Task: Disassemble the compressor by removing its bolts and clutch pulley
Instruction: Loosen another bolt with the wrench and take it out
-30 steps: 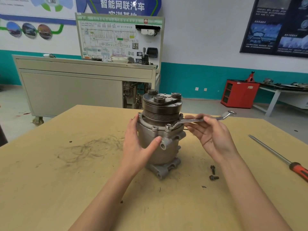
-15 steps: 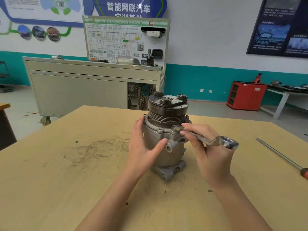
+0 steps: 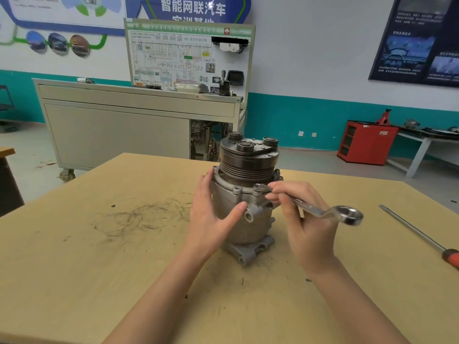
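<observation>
Two hands: left hand [image 3: 211, 219] presses flat against compressor [image 3: 253, 229], right hand [image 3: 308, 227] grips wrench [image 3: 320, 211] set on it

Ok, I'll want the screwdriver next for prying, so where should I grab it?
Take the screwdriver by its orange handle, coming down from above with the right hand. It lies flat on the table, handle end nearest you, thin shaft pointing away. That hand grips the wrench, so set it down first.

An orange-handled screwdriver [image 3: 417, 233] lies on the wooden table [image 3: 74, 269]; a grey wheeled cabinet [image 3: 119, 130] and a red cabinet [image 3: 367, 142] stand behind.
</observation>
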Demonstrator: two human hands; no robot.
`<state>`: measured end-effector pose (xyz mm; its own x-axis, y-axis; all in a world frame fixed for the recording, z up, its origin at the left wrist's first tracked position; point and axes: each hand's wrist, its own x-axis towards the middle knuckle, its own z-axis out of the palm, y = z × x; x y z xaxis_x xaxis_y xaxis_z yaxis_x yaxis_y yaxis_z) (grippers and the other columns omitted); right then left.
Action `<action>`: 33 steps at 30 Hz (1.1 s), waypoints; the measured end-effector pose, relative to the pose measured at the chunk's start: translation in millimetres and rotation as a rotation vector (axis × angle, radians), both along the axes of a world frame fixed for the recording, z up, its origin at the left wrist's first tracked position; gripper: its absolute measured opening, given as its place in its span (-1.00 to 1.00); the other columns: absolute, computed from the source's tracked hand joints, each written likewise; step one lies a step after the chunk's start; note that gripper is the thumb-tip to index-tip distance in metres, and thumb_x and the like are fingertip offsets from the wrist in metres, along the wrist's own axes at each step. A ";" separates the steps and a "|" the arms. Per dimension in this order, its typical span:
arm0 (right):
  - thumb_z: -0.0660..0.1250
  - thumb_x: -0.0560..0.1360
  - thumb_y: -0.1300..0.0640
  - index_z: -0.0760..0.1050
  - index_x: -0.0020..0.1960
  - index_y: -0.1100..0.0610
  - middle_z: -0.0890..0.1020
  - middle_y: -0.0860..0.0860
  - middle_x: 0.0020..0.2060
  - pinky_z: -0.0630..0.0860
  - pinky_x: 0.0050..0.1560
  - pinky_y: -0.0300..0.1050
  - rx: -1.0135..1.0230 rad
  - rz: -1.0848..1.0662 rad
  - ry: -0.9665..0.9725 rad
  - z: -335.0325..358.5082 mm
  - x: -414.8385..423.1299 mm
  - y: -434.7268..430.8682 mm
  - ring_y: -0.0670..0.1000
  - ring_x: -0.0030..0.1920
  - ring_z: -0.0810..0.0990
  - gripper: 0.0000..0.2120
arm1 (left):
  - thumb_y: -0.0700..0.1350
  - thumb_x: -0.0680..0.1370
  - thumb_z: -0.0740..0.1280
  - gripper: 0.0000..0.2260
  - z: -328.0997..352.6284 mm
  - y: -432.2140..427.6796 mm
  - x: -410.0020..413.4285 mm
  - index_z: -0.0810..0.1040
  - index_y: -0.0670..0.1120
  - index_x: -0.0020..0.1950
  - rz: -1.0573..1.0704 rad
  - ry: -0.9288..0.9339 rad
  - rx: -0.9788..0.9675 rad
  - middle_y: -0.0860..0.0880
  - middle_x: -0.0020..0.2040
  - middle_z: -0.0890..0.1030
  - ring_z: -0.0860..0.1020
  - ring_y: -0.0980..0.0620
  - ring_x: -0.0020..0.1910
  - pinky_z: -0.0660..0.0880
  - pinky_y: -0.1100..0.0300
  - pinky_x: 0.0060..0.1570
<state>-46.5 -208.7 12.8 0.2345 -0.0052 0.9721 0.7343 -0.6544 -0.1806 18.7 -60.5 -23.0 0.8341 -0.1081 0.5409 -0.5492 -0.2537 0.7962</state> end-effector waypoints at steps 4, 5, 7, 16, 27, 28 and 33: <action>0.16 0.56 0.18 0.51 -0.08 0.12 0.64 -0.01 -0.15 0.60 -0.23 -0.09 0.310 0.228 0.250 1.5 8.1 -8.1 0.03 -0.23 0.66 -0.84 | 0.31 0.35 0.32 -0.19 -1.7 -0.2 2.1 0.02 0.19 0.49 0.010 0.001 0.002 0.11 0.54 0.16 0.13 0.17 0.50 0.15 -0.04 0.48; 0.14 0.56 0.21 0.51 -0.10 0.15 0.65 0.03 -0.15 0.60 -0.24 -0.12 0.424 0.313 0.337 3.3 10.6 -11.7 0.06 -0.24 0.66 -0.82 | 0.34 0.33 0.29 -0.20 -1.4 -0.3 1.7 0.01 0.21 0.48 0.007 0.005 0.002 0.12 0.53 0.16 0.13 0.17 0.50 0.15 -0.03 0.48; 0.07 0.59 0.26 0.48 -0.12 0.22 0.68 0.10 -0.15 0.60 -0.25 -0.15 0.656 0.487 0.535 11.3 15.6 -20.2 0.10 -0.24 0.67 -0.76 | 0.38 0.30 0.26 -0.20 -0.4 -0.8 1.0 0.00 0.24 0.45 0.005 0.009 -0.001 0.12 0.53 0.16 0.13 0.17 0.50 0.15 -0.02 0.48; 0.17 0.58 0.02 0.48 -0.11 0.13 0.70 0.06 -0.20 0.62 -0.22 -0.17 0.432 0.262 0.303 23.8 3.5 -10.0 0.03 -0.20 0.70 -0.78 | 0.35 0.32 0.28 -0.19 -0.4 -0.3 1.4 -0.01 0.23 0.48 0.001 0.009 0.013 0.14 0.54 0.13 0.10 0.17 0.51 0.15 -0.07 0.48; 0.40 0.41 0.23 0.53 -0.30 0.18 0.49 0.04 -0.46 0.30 -0.54 -0.25 -0.575 -0.669 -0.135 35.6 -2.1 42.4 -0.03 -0.51 0.46 -0.87 | 0.34 0.31 0.25 -0.25 1.9 -2.3 0.9 -0.01 0.31 0.41 -0.033 0.004 -0.018 0.15 0.52 0.14 0.11 0.18 0.50 0.13 -0.06 0.49; 0.37 0.43 0.26 0.53 -0.30 0.18 0.49 0.04 -0.45 0.33 -0.53 -0.24 -0.591 -0.693 -0.139 32.6 -1.1 47.4 -0.03 -0.50 0.47 -0.86 | 0.33 0.30 0.25 -0.25 2.3 -2.5 0.5 -0.01 0.28 0.41 -0.042 0.003 -0.039 0.16 0.50 0.16 0.13 0.17 0.50 0.14 -0.04 0.49; 0.35 0.44 0.29 0.54 -0.30 0.19 0.52 0.05 -0.42 0.42 -0.48 -0.19 -0.578 -0.642 -0.182 25.0 3.5 43.6 0.00 -0.46 0.50 -0.86 | 0.24 0.32 0.32 -0.25 1.3 -2.5 0.1 0.04 0.22 0.43 -0.055 0.018 -0.094 0.10 0.51 0.20 0.18 0.13 0.50 0.20 -0.07 0.46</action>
<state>-43.0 -165.1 37.8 0.1968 0.4211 0.8854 0.1783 -0.9034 0.3900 18.8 -63.0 -21.6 0.8378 -0.1041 0.5359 -0.5459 -0.1474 0.8248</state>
